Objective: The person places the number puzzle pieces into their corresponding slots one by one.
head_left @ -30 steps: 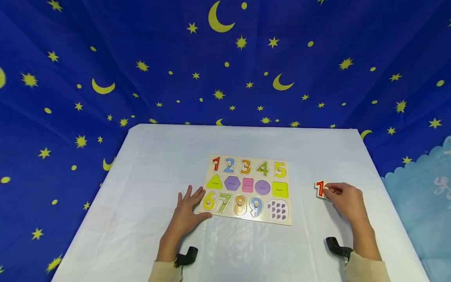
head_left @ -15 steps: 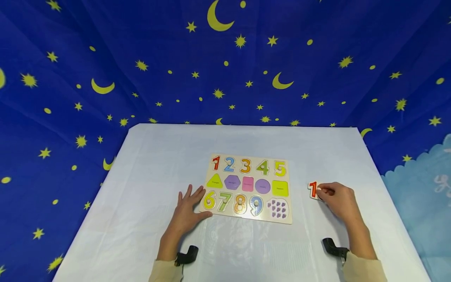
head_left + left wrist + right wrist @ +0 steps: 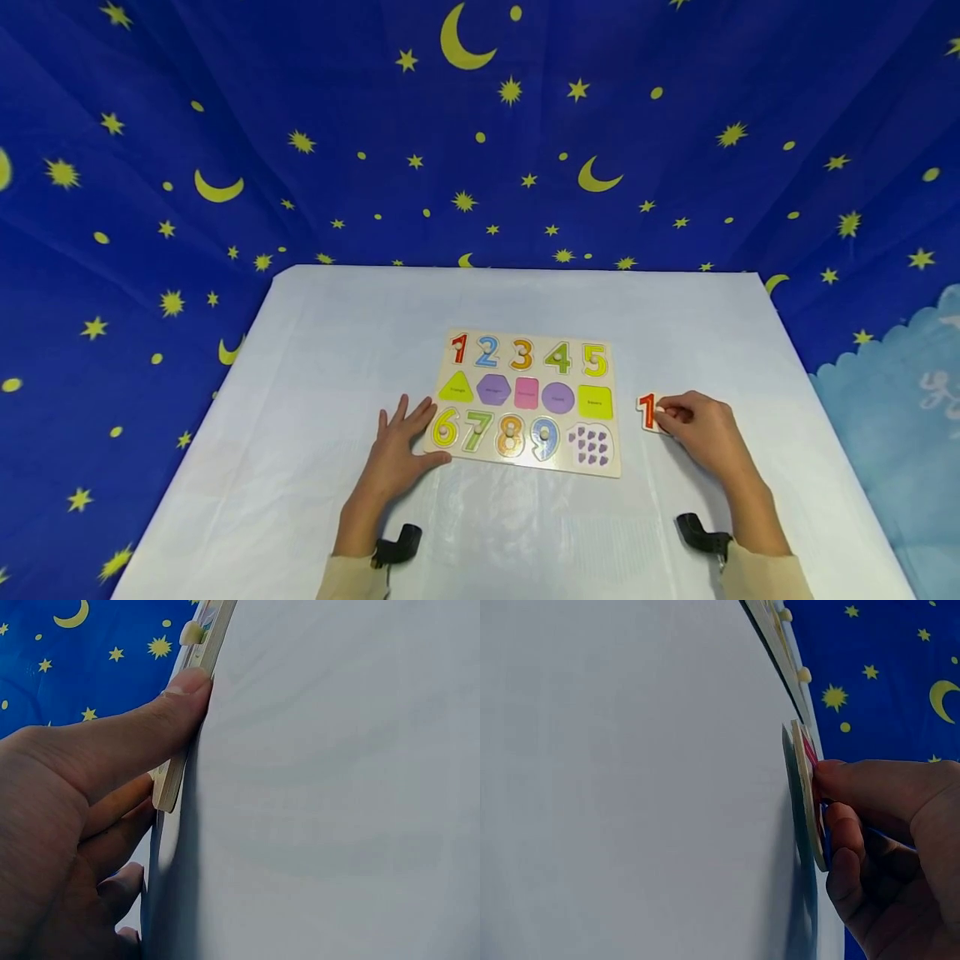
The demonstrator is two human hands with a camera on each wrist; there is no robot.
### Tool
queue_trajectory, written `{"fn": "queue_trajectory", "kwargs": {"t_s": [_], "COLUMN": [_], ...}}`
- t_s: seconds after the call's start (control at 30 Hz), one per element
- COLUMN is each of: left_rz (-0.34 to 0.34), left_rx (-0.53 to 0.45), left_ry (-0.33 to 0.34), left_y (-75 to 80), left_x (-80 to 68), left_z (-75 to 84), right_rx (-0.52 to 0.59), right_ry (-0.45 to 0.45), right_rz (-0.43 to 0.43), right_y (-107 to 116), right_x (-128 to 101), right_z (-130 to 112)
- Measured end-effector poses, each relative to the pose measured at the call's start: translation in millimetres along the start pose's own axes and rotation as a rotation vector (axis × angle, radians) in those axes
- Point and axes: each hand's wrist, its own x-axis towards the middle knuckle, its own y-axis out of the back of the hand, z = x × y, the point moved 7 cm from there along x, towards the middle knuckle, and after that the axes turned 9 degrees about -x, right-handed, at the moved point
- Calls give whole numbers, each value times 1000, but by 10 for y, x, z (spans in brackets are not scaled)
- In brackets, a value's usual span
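My right hand (image 3: pixel 701 429) pinches a number puzzle piece (image 3: pixel 647 412) with a red 1 on white, right of the board. Fingers cover the piece's right part. In the right wrist view, the piece (image 3: pixel 810 802) appears edge-on close over the white surface, thumb and fingertips at its face. A wooden number puzzle board (image 3: pixel 517 461) lies mid-table, bearing knobbed numbers 1 to 9. Its lower right recess (image 3: pixel 592 446) shows small purple pictures. My left hand (image 3: pixel 397 454) lies spread at the board's lower left corner, its thumb (image 3: pixel 161 724) against the near edge, fingers at the left side.
The board and piece are on a white-covered table (image 3: pixel 300 350). Blue cloth (image 3: pixel 375 100) with yellow moons and stars hangs behind and at the sides. A black wrist camera (image 3: pixel 399 545) sits by the left wrist, another black wrist camera (image 3: pixel 701 533) by the right.
My right hand has moved left with the number puzzle piece, bringing it nearer the board's right edge. The left hand and the board have stayed in place.
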Motion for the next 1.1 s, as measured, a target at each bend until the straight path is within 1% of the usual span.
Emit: {"fn": "queue_trajectory", "kwargs": {"t_s": [0.13,0.23,0.5,0.7,0.93,1.1], "left_rz": [-1,-1,-2,-16,-10,-8], "left_rx": [3,-2,3,3,4,10], "left_ry": [5,11,13,21,7,9], "left_y": [-4,-2,0,-2,2,-14], "left_x": [3,0,2,21,25,26], "left_z": [-8,-8,-11,-13,-6,-19], "right_rx": [6,20,51,51,56,65], "right_ry": [-9,6,84,99,99,107], "right_rz": [-35,-48,-100,-69,-92,-95], "right_y": [-28,-51,-141,-97,-131,-165], "right_x": [-7,-11,-51,-61,-68,-95], "right_z": [-33,-74,-252,-299,-327,-380]}}
